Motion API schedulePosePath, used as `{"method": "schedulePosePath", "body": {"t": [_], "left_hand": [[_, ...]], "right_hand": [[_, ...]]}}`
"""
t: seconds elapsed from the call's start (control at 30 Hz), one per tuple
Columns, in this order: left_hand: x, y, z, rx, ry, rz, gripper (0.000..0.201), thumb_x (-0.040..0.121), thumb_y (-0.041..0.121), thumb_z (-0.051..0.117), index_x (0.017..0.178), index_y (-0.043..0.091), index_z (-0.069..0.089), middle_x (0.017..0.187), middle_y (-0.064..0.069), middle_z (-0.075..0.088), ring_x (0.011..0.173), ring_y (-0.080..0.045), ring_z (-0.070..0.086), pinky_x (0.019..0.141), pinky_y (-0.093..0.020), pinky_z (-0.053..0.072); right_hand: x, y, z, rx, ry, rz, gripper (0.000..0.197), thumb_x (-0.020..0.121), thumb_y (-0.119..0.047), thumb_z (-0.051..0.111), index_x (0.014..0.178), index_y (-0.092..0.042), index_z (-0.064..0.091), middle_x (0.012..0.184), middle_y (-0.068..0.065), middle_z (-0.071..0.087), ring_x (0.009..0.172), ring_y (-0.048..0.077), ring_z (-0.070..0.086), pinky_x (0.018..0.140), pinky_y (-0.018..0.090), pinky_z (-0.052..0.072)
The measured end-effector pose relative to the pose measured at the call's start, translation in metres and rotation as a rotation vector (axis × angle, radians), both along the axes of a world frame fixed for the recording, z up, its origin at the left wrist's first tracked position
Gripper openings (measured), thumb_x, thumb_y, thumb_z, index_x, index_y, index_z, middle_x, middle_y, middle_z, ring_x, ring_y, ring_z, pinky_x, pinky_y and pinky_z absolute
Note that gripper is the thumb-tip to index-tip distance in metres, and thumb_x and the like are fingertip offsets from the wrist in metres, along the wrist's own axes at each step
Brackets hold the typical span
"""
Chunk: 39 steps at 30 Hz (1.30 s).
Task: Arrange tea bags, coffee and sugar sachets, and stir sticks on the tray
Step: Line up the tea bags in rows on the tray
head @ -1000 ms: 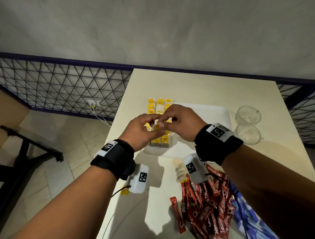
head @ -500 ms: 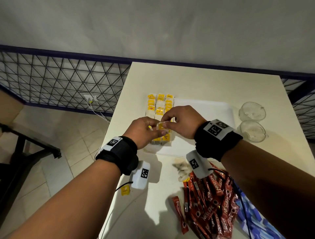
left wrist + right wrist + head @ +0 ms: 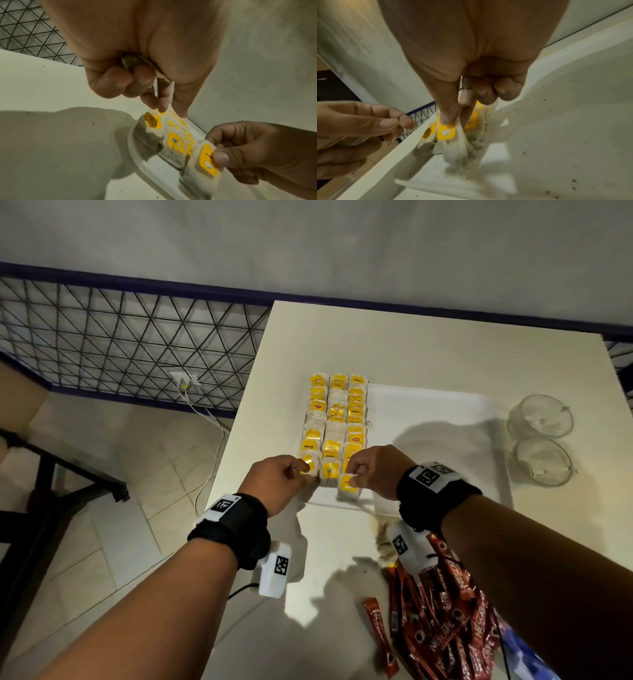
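Lowered tea bag (image 3: 348, 484) between right hand (image 3: 371, 470) fingertips

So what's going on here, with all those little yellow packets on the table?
A person is laying tea bags with yellow tags in three rows along the left side of a white plastic tray. The right hand pinches one tea bag by its tag at the tray's near edge. The left hand reaches to the near end of the left row and has another bag tucked in its palm. Red coffee sachets are heaped on the table, not on the tray.
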<state>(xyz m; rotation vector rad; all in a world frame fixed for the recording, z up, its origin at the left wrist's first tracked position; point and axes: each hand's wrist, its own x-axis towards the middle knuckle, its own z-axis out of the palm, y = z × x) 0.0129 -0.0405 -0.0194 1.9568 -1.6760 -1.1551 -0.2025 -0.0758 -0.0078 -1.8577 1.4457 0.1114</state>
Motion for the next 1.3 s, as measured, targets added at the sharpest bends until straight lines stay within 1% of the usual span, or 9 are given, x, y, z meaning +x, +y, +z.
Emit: {"method": "schedulePosePath", "body": {"t": [0.17,0.4,0.57,0.77,0.87,0.97,1.07,1.13,1.3], "left_hand": [[0.001,0.001,-0.008,0.021,-0.028,-0.011,0.023,0.086,0.03,0.07,0.105,0.016,0.07,0.085,0.002,0.062,0.084,-0.016,0.058,0.075,-0.021,0.04],[-0.002,0.003,-0.017,0.063,-0.162,0.035,0.017,0.086,0.031,0.068,0.094,0.017,0.061,0.08,0.007,0.057,0.08,-0.017,0.053,0.068,-0.022,0.034],[-0.007,0.005,-0.022,0.115,-0.178,0.051,0.012,0.085,0.023,0.064,0.082,0.017,0.055,0.078,0.004,0.057,0.08,-0.021,0.054,0.066,-0.024,0.036],[-0.009,0.006,-0.023,0.101,-0.214,0.006,0.023,0.086,0.022,0.063,0.071,0.024,0.047,0.079,0.003,0.056,0.078,-0.021,0.052,0.066,-0.024,0.035],[-0.008,0.006,-0.018,0.039,-0.227,0.028,0.026,0.088,0.03,0.061,0.068,0.021,0.048,0.069,0.005,0.053,0.067,-0.016,0.05,0.056,-0.026,0.034],[-0.007,0.007,-0.009,-0.027,0.078,0.232,0.04,0.09,0.043,0.06,0.065,0.014,0.049,0.063,0.0,0.052,0.056,-0.019,0.043,0.051,-0.027,0.033],[-0.017,0.008,0.009,0.274,0.866,0.582,0.046,0.097,0.053,0.043,0.072,0.015,0.05,0.063,-0.002,0.05,0.047,-0.016,0.036,0.043,-0.021,0.027],[-0.021,0.008,0.019,0.451,1.238,0.705,0.057,0.096,0.061,0.031,0.079,0.011,0.055,0.068,-0.005,0.055,0.045,-0.017,0.045,0.044,-0.018,0.035],[-0.03,0.013,0.032,0.464,1.526,0.707,0.081,0.089,0.072,0.025,0.108,0.001,0.059,0.101,-0.024,0.065,0.08,-0.034,0.063,0.067,-0.036,0.055]], "right_hand": [[0.003,-0.009,-0.014,-0.016,0.059,-0.042,0.011,0.083,-0.026,0.07,0.083,-0.028,0.059,0.085,-0.005,0.059,0.088,0.019,0.058,0.075,0.026,0.043],[0.005,-0.006,-0.017,-0.142,0.075,-0.067,0.022,0.082,-0.033,0.069,0.087,-0.026,0.049,0.095,-0.004,0.054,0.085,0.023,0.057,0.074,0.033,0.048],[0.008,0.001,-0.019,-0.096,0.131,0.096,0.022,0.081,-0.03,0.071,0.099,-0.024,0.06,0.105,-0.003,0.058,0.094,0.021,0.058,0.08,0.032,0.049],[0.009,0.005,-0.023,-0.105,0.15,0.052,0.019,0.083,-0.022,0.066,0.101,-0.028,0.061,0.107,-0.003,0.061,0.095,0.023,0.059,0.074,0.028,0.043],[0.008,0.006,-0.02,-0.106,0.14,0.058,0.021,0.083,-0.027,0.067,0.103,-0.025,0.061,0.107,-0.003,0.059,0.095,0.022,0.058,0.075,0.028,0.044],[0.008,0.006,-0.008,-0.19,0.001,0.021,0.018,0.082,-0.032,0.068,0.098,-0.023,0.063,0.097,-0.005,0.056,0.091,0.02,0.058,0.076,0.029,0.046],[0.013,0.01,0.009,-0.324,-0.293,-0.027,0.008,0.082,-0.023,0.071,0.088,-0.019,0.068,0.079,-0.01,0.056,0.076,0.003,0.054,0.072,0.021,0.043],[0.017,0.014,0.021,-0.367,-0.409,-0.018,0.003,0.081,-0.018,0.071,0.083,-0.018,0.069,0.074,-0.011,0.057,0.072,-0.001,0.053,0.066,0.009,0.036],[0.014,0.018,0.039,-0.444,-0.506,-0.024,0.014,0.078,-0.019,0.062,0.087,-0.017,0.072,0.077,-0.008,0.062,0.076,-0.001,0.054,0.068,0.004,0.034]]}}
